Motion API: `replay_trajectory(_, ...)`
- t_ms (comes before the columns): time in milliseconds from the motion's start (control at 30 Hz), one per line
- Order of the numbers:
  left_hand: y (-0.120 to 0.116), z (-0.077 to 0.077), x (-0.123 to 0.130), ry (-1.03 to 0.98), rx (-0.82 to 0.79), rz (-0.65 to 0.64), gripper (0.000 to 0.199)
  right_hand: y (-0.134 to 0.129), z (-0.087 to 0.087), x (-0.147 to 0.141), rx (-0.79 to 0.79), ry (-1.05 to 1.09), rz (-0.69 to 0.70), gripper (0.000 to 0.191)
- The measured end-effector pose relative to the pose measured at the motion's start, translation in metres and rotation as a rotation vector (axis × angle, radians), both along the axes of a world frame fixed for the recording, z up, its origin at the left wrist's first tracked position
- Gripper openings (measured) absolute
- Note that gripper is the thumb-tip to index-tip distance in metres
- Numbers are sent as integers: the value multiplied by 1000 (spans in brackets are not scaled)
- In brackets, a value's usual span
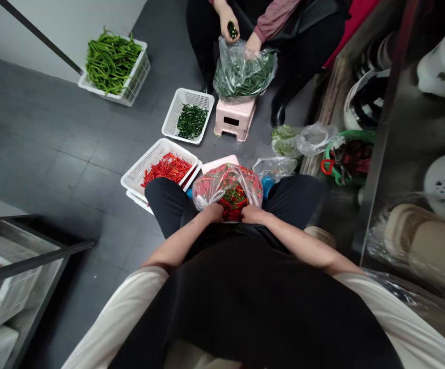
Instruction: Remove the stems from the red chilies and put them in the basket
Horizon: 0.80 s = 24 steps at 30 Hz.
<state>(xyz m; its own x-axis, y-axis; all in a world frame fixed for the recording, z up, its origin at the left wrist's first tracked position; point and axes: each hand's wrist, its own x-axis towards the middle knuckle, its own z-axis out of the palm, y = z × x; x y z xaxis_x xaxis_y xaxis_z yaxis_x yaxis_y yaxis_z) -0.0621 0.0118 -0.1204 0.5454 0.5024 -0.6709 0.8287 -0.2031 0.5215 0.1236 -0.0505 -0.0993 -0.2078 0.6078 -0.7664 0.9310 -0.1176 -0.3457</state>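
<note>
A clear plastic bag [207, 188] full of red chilies [233, 197] with green stems stands between my knees, its mouth facing me. At the left edge of that mouth, my left hand [213, 212] is closed on the plastic. My right hand [250, 213] grips the opposite edge, its fingertips partly hidden among the chilies. Beside my left knee is a white basket [135, 171] of loose red chilies [168, 168], stacked on another basket. Part of a pink stool [222, 162] shows behind the bag.
Opposite me, a co-worker's hand [229, 23] holds green chilies; the other reaches into a bag [241, 77] on a pink stool [222, 123]. Baskets of dark green chilies [192, 122] and long green peppers [110, 61] stand left. Metal shelving [379, 154] runs along my right; a rack [34, 256] is at left.
</note>
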Motion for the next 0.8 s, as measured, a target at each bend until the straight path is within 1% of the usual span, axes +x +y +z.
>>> replay_trajectory(67, -6, 6, -5, 45, 52, -28, 9, -5, -2, 0, -24, 2, -41, 16)
replay_trajectory(100, -8, 10, -6, 58, 112, -38, 13, -6, -4, 2, -19, -3, -82, 16)
replay_trajectory(167, -8, 19, -2, 23, 254, -73, 26, -5, -9, 9, 38, -18, -200, 18)
replay_trajectory(233, -10, 24, 9, -66, 326, -162, 38, -5, -14, 17, 116, -36, -323, 25)
replay_trajectory(300, -14, 21, 24, -144, 318, -266, 43, -7, -18, 23, 150, -54, -402, 28)
replay_trajectory(333, -16, 17, 32, -160, 301, -299, 42, -8, -19, 24, 151, -62, -420, 28)
replay_trajectory(367, -18, 13, 39, -162, 281, -314, 38, -9, -19, 25, 149, -62, -427, 27)
replay_trajectory(433, -19, 3, 46, -137, 235, -306, 30, -10, -19, 25, 149, -50, -435, 24)
replay_trajectory(500, -13, -3, 45, -107, 198, -254, 26, -9, -17, 26, 171, -12, -465, 19)
replay_trajectory(567, -3, -6, 36, -104, 189, -153, 24, -9, -15, 29, 221, 39, -542, 15)
replay_trajectory(633, 9, -6, 24, -134, 206, 11, 23, -7, -13, 31, 268, 98, -656, 12)
replay_trajectory(700, 18, -4, 12, -198, 210, 217, 23, -4, -11, 31, 273, 202, -779, 9)
replay_trajectory(767, 24, -2, 4, -309, 147, 388, 19, 1, -9, 27, 228, 352, -894, 5)
replay_trajectory(800, 25, -1, 2, -379, 87, 450, 19, 4, -8, 24, 201, 428, -947, 7)
